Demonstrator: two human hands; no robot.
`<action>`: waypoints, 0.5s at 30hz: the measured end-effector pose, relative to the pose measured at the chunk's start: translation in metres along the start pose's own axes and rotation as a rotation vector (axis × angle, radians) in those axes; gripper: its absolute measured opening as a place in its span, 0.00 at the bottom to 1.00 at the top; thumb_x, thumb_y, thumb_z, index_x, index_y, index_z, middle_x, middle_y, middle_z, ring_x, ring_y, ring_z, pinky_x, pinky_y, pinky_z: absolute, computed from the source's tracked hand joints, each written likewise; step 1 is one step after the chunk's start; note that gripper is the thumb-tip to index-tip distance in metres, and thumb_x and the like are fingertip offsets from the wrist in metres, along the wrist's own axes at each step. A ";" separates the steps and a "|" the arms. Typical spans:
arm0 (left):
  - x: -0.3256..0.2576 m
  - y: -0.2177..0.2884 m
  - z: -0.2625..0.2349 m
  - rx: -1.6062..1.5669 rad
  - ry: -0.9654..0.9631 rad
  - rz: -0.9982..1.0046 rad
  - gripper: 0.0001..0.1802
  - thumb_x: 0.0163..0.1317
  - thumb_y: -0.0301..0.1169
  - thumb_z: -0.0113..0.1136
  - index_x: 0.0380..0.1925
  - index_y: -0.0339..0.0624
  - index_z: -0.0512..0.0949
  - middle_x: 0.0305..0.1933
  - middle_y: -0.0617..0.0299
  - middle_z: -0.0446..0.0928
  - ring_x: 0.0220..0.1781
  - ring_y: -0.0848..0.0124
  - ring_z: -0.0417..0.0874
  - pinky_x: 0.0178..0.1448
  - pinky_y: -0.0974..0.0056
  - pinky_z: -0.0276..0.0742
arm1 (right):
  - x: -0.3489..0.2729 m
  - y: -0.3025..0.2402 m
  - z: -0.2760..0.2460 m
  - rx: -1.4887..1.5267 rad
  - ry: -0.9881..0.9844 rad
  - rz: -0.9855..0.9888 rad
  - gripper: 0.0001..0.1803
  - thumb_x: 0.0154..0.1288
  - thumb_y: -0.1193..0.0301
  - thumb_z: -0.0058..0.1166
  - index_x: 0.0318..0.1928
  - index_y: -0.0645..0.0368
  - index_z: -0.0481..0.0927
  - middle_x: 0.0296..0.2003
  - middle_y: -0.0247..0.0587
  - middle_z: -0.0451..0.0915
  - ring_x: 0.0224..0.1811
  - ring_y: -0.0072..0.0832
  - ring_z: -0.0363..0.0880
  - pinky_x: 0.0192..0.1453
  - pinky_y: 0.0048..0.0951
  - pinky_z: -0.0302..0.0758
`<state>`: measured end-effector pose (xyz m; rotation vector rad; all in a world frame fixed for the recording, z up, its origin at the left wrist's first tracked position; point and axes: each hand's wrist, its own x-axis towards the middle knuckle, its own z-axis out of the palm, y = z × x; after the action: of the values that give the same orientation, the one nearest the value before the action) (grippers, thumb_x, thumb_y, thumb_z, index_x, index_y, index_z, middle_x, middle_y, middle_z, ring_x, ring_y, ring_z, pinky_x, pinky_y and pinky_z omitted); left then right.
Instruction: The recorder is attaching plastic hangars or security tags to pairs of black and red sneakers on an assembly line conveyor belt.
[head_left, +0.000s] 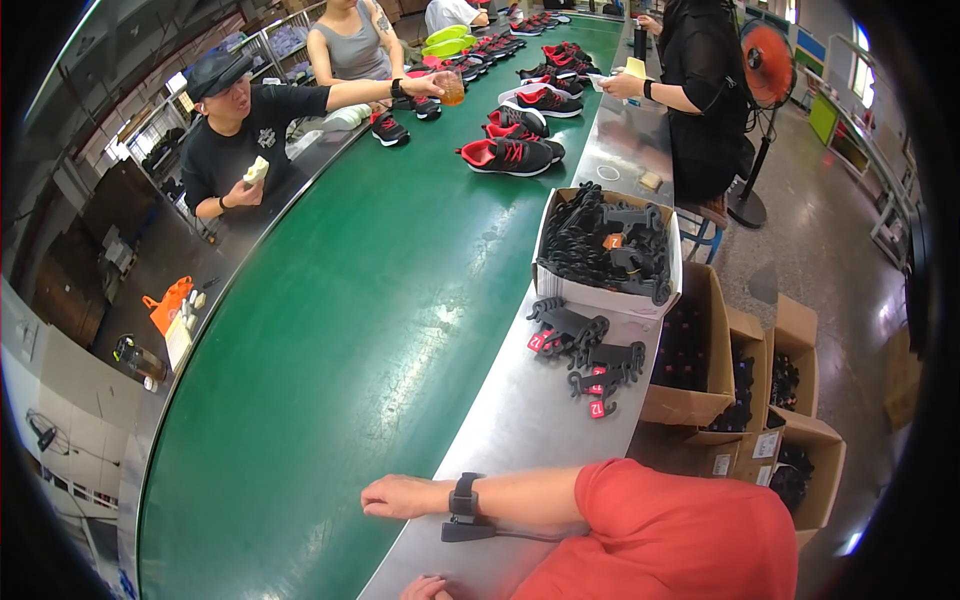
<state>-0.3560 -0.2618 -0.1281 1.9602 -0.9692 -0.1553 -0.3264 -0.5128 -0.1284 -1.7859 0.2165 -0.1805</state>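
My right hand lies over the near edge of the green conveyor belt, its fingers loosely curled in with nothing showing in them. A black band with a small device sits on that wrist. At the bottom edge, my left hand is partly cut off. Its visible fingers lie slack on the metal ledge, and it holds nothing that I can see. Farther up the ledge, beyond my right arm, lie several black plastic hangers with red tags. A white box behind them is heaped with more hangers.
Black-and-red sneakers stand along the far belt. Across it, a person in a cap reaches over with a cup of amber drink. A person in black is at the right, near an orange fan. Cardboard boxes stand below the ledge.
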 end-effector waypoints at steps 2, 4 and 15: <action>0.000 0.001 0.000 -0.005 -0.001 -0.015 0.09 0.54 0.18 0.52 0.27 0.41 0.81 0.34 0.55 0.81 0.42 0.58 0.78 0.52 0.57 0.71 | 0.000 0.001 0.001 -0.008 0.000 0.001 0.13 0.67 0.64 0.47 0.37 0.61 0.76 0.33 0.47 0.78 0.36 0.42 0.76 0.42 0.39 0.71; 0.002 0.005 -0.003 0.013 -0.014 0.014 0.10 0.54 0.17 0.51 0.28 0.41 0.81 0.34 0.55 0.80 0.42 0.58 0.78 0.52 0.57 0.71 | 0.003 0.003 0.003 0.008 -0.021 0.007 0.13 0.67 0.63 0.47 0.37 0.61 0.76 0.33 0.47 0.79 0.36 0.42 0.76 0.42 0.40 0.71; 0.008 0.017 -0.005 0.091 0.008 0.017 0.08 0.57 0.20 0.52 0.27 0.43 0.80 0.35 0.56 0.81 0.43 0.56 0.79 0.52 0.56 0.69 | -0.001 -0.006 -0.003 -0.039 0.006 -0.003 0.15 0.68 0.60 0.48 0.42 0.60 0.78 0.37 0.46 0.80 0.39 0.42 0.78 0.45 0.38 0.73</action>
<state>-0.3579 -0.2692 -0.1101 2.0338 -1.0025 -0.0952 -0.3277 -0.5141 -0.1218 -1.8246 0.2229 -0.1846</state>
